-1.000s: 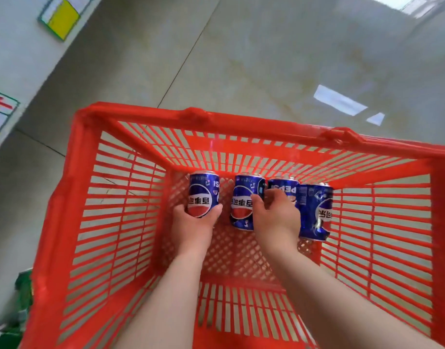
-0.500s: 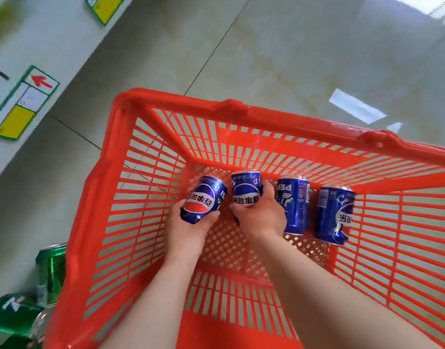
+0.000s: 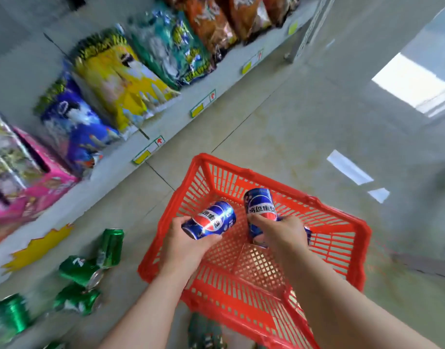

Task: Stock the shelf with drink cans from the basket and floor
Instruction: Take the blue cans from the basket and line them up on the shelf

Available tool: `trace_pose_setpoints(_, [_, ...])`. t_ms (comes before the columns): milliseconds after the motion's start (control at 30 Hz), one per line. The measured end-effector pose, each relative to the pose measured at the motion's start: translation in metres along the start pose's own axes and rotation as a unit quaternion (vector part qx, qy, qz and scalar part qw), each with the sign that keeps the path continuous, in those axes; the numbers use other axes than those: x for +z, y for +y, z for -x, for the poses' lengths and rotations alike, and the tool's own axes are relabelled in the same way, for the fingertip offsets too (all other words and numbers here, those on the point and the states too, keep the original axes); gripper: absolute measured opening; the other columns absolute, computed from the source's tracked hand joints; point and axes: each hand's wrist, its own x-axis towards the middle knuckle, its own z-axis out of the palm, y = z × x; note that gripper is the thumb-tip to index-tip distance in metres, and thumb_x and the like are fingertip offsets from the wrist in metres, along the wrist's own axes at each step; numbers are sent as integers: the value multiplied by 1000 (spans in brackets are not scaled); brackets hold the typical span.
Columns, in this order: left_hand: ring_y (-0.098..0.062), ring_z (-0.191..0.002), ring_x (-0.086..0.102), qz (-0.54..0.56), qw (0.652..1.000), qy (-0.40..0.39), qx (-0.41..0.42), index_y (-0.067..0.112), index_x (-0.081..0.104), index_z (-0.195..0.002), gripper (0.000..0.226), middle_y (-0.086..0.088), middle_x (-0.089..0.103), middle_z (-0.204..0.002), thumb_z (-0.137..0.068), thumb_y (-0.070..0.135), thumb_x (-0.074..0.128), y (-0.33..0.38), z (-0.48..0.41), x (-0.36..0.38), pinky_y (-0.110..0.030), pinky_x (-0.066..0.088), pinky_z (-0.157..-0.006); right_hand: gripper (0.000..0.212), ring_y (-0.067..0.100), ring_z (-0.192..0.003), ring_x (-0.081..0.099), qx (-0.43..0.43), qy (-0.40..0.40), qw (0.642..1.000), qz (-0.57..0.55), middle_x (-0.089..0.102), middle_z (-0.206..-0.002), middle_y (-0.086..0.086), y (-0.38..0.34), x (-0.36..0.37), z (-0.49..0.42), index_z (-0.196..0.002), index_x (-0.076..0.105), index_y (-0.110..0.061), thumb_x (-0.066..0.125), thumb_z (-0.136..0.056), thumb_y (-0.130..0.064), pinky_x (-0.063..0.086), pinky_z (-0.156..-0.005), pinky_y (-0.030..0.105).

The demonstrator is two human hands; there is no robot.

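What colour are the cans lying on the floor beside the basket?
Shiny green metal cans, seen best in the head view.

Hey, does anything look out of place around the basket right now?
Yes. Several green cans lie tipped and scattered on the floor left of the red basket, loose rather than standing on a shelf.

Left grip (image 3: 183,245) round tilted blue can (image 3: 211,220), right grip (image 3: 279,230) round upright blue can (image 3: 260,205) (both over red basket (image 3: 366,238))

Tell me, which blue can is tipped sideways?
The sideways Pepsi can is in the left hand; the right hand holds the upright Pepsi can.
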Motion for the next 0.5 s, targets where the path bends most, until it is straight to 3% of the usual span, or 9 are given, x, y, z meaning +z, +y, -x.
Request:
trace_pose_setpoints(133, [-12,-82,61,14,1000,25,8,24,51,-108,66,3,64,-99,-55,29,90,48,62,-54,-21,43,-67,63,27,-62,72,-30,-35,999,-11,68,-50,7,-25,-32,69,-73,71,-8,71,-41,-63,60,-77,48])
trace_pose_setpoints(233, [-18,-85,64,32,998,57,19,22,50,-103,66,-1,67,-100,-51,31,91,78,104,-99,-27,47,-75,56,27,-63,71,-51,-68,996,-14,69,-52,8,-56,-53,128,-72,70,-7,78,-51,-58,59,-75,45])
trace_pose_setpoints(333, [-11,-79,62,46,995,87,35,22,49,-102,64,1,65,-96,-54,31,91,105,151,-154,-25,46,-67,43,27,-60,68,-89,-92,992,-20,70,-55,10,-89,-69,188,-72,70,-7,84,-62,-47,55,-65,41])
trace_pose_setpoints(400, [-7,-77,59,60,992,106,43,22,49,-105,64,3,64,-97,-56,32,90,116,182,-191,-22,43,-62,44,29,-61,69,-113,-114,986,-32,71,-59,14,-109,-75,231,-72,71,-4,86,-57,-43,59,-69,48])
trace_pose_setpoints(500, [-14,-84,59,78,986,137,50,23,45,-107,65,2,61,-103,-59,34,88,132,229,-242,-27,46,-68,58,32,-66,72,-146,-142,978,-37,73,-70,17,-137,-83,295,-77,70,-3,86,-44,-48,61,-71,50])
